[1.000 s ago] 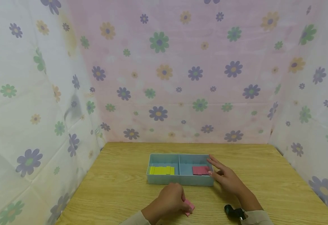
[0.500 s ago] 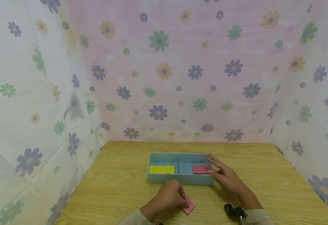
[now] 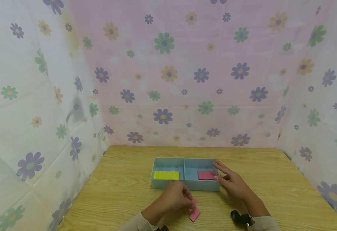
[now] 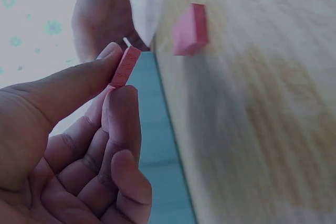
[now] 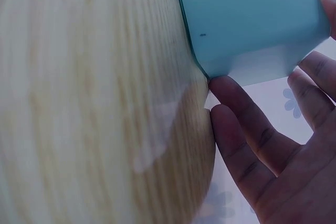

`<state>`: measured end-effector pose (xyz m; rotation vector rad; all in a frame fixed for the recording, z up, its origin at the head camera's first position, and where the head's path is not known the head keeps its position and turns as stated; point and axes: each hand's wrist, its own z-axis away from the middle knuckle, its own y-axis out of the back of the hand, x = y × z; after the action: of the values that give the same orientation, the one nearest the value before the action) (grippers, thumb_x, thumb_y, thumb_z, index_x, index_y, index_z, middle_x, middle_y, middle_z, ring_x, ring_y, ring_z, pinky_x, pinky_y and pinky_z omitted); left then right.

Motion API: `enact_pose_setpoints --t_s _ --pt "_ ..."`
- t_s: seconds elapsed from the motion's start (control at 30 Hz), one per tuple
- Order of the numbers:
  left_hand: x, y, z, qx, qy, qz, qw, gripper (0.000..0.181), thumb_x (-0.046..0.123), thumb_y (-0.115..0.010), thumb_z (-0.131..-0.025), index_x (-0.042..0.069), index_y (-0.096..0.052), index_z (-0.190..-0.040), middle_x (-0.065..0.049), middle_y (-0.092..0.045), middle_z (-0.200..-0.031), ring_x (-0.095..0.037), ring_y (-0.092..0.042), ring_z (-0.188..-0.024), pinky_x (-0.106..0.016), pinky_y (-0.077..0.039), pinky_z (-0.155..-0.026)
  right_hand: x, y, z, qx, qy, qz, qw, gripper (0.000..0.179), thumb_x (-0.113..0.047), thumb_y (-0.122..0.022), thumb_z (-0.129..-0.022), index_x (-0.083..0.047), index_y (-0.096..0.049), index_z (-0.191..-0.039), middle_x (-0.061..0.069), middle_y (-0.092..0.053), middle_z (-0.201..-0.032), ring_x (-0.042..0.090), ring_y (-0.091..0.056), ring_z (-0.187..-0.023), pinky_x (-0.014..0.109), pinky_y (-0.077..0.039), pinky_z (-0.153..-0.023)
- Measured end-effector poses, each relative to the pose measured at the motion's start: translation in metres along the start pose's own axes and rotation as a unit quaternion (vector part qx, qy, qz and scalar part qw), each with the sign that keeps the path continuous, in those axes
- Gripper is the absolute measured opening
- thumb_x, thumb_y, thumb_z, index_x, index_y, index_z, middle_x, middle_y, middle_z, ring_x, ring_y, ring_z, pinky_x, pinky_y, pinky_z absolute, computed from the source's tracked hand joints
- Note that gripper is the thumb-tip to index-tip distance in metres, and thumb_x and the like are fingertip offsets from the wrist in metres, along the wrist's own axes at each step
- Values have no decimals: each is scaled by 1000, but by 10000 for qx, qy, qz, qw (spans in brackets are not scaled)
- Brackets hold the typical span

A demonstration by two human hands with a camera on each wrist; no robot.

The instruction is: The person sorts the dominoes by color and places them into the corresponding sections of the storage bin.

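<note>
My left hand [image 3: 174, 196] pinches a pink tile [image 4: 126, 67] between thumb and fingertips, its narrow edge toward the left wrist camera. Just below that hand another square pink tile [image 3: 195, 215] lies on the table. A light blue box [image 3: 185, 185] with a divider stands behind. Yellow tiles [image 3: 166, 175] lie flat together in its left compartment; pink tiles [image 3: 205, 175] lie at the right end of the other. My right hand [image 3: 235, 185] holds the box's right end, thumb at the near corner and fingers toward the far one. Its fingertips [image 5: 226, 90] meet the box low down.
The wood-grain table [image 3: 122, 192] runs back to a flowered cloth [image 3: 180, 106], which also hangs along both sides. A black device [image 3: 239, 217] sits at my right wrist. Beige sleeves [image 3: 262, 223] cover both forearms.
My left hand has picked up one pink tile and moved slightly away from the other, which now shows uncovered on the table. My right hand and the box have stayed put.
</note>
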<state>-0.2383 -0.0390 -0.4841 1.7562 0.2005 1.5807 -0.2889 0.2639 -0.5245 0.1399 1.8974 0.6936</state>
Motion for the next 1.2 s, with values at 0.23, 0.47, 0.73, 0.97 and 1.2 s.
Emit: enact_pose_setpoints --t_s 0.23,0.47,0.73,0.97,1.2 --pt "15 12 -4 -127 -45 225 9997 11 18 -92 -77 16 -82 -81 10 -73 -70 -4 -65 -71 -26 -54 -60 1 0 0 36 -59 40 10000 59 -27 -57 -109 -11 -37 -162 8 -15 -174 11 -68 -107 27 -58 -82" --pt "23 24 -8 -277 -222 565 9978 8 20 -86 -86 17 -83 -79 7 -74 -68 -12 -71 -64 -28 -57 -59 0 0 0 11 -57 43 10000 59 -28 -56 -109 -13 -36 -162 5 -14 -174 14 -67 -111 27 -58 -83" --pt "29 34 -13 -225 -283 353 9987 6 26 -84 -89 23 -84 -83 11 -76 -76 -5 -67 -75 -26 -55 -64 -2 0 0 4 -77 -23 10000 58 -27 -56 -109 -13 -37 -162 6 -13 -174 16 -68 -110 26 -58 -84" --pt "33 42 -18 31 -189 293 9994 6 31 -84 -89 26 -83 -87 14 -75 -82 -5 -67 -79 -30 -57 -70 -1 1 0 7 -55 60 10000 58 -28 -56 -109 -13 -37 -162 7 -13 -174 19 -69 -109 27 -58 -84" --pt "33 52 -25 32 -62 819 9966 9 26 -80 -93 20 -83 -98 7 -77 -86 -11 -75 -78 -39 -61 -78 -2 0 1 73 -111 90 9999 59 -30 -58 -108 -13 -38 -161 6 -16 -174 16 -68 -110 26 -58 -85"
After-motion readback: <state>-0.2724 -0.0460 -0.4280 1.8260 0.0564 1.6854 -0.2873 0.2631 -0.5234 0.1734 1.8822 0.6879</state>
